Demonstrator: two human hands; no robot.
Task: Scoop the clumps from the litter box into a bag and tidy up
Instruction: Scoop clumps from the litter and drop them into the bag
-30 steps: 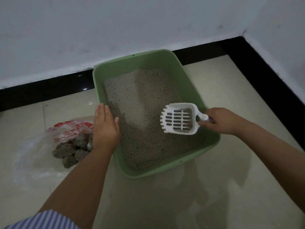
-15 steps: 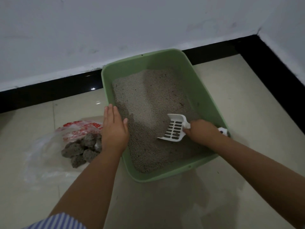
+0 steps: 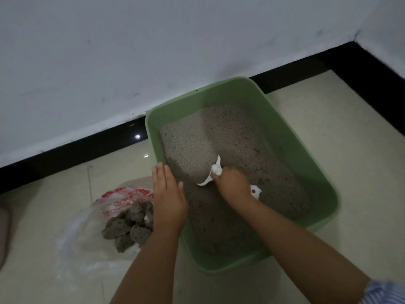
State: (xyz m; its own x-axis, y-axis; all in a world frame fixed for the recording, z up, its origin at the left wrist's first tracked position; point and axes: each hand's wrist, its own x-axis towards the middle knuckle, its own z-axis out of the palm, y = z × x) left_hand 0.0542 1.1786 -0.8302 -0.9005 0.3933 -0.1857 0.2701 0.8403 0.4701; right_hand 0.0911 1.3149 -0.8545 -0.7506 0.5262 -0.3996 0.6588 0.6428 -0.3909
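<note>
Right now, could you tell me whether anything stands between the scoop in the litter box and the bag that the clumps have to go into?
Yes: the left hand rests flat on the green litter box's left rim, directly between the scoop, gripped by the right hand, and the bag on the floor. The scoop must lift over that rim and hand.

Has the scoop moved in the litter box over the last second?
Yes. The scoop, gripped by the right hand, went from above the litter near the litter box right wall down into the litter, toward the left hand.
</note>
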